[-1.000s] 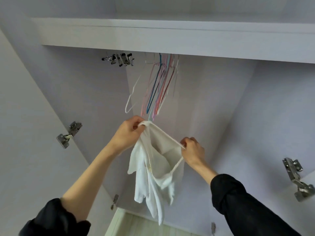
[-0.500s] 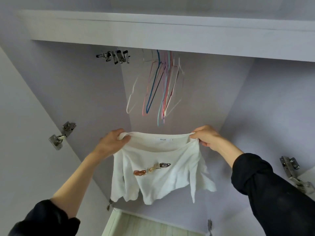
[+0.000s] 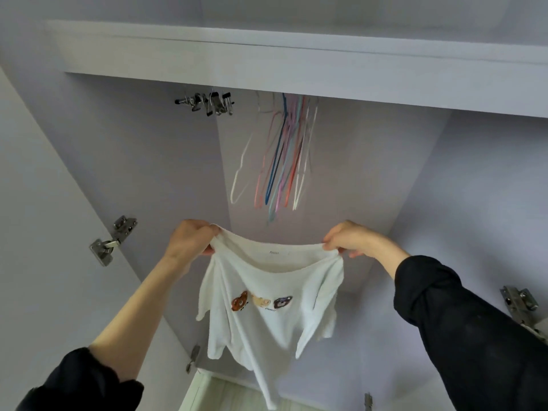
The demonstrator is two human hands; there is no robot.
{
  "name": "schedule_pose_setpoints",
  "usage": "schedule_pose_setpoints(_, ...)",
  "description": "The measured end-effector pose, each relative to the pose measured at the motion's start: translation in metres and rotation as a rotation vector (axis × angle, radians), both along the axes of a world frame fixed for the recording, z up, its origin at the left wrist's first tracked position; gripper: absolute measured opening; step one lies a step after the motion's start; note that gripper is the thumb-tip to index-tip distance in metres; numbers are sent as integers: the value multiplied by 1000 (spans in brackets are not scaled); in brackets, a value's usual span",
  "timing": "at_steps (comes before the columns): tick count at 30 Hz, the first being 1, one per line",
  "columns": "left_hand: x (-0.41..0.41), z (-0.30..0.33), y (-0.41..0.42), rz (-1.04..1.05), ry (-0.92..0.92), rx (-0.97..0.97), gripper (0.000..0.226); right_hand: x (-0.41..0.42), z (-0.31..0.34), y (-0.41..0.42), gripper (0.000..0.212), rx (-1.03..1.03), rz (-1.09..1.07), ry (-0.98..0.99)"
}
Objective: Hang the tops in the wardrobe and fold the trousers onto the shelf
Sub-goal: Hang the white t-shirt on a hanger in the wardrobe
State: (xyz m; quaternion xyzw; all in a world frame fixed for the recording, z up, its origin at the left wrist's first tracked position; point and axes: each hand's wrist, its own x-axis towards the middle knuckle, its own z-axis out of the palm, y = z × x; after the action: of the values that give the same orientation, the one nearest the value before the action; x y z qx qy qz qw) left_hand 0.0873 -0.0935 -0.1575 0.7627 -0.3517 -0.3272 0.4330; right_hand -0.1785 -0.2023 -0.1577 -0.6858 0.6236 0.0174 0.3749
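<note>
A white T-shirt (image 3: 267, 330) with three small bear prints on its chest hangs spread out in front of me inside the open wardrobe. My left hand (image 3: 189, 240) grips its left shoulder and my right hand (image 3: 353, 240) grips its right shoulder, stretching the neckline wide between them. Above the shirt, several thin coloured wire hangers (image 3: 281, 155) dangle from the rail, with a white one at their left. Nothing hangs on them.
A white shelf board (image 3: 296, 63) runs across the top of the wardrobe. Metal clip hangers (image 3: 210, 103) sit at the rail's left end. Door hinges (image 3: 112, 240) (image 3: 519, 304) stick out on both side panels. The pale floor edge (image 3: 213, 393) shows below the shirt.
My hands have moved apart and turned the bunched shirt face-on, spreading it by the shoulders. The shirt now hangs flat with the bear prints showing.
</note>
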Motion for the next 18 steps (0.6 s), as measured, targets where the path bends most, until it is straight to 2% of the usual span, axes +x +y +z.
schedule_pose_setpoints(3,-6,10,1,-66,168,-38,17,23,13,-13,33,50,-215,-527)
schedule_pose_setpoints(5,-10,10,0,-115,201,-56,14,40,24,-24,39,29,-415,-816)
schedule_pose_setpoints(6,-11,10,0,-137,198,-56,15,48,30,-28,41,-3,-480,-867)
schedule_pose_setpoints(8,-11,8,0,-161,191,-51,19,58,37,-38,43,-81,-524,-818)
schedule_pose_setpoints(10,-8,8,0,-158,193,-46,22,66,41,-45,47,-49,-517,-831)
schedule_pose_setpoints(12,-3,9,-1,-149,188,-44,21,72,46,-50,39,44,-504,-912)
schedule_pose_setpoints(15,2,15,-1,-135,181,-60,20,83,50,-52,10,53,-538,-1015)
schedule_pose_setpoints(18,8,19,-3,-106,164,-85,20,88,46,-55,17,-57,-596,-941)
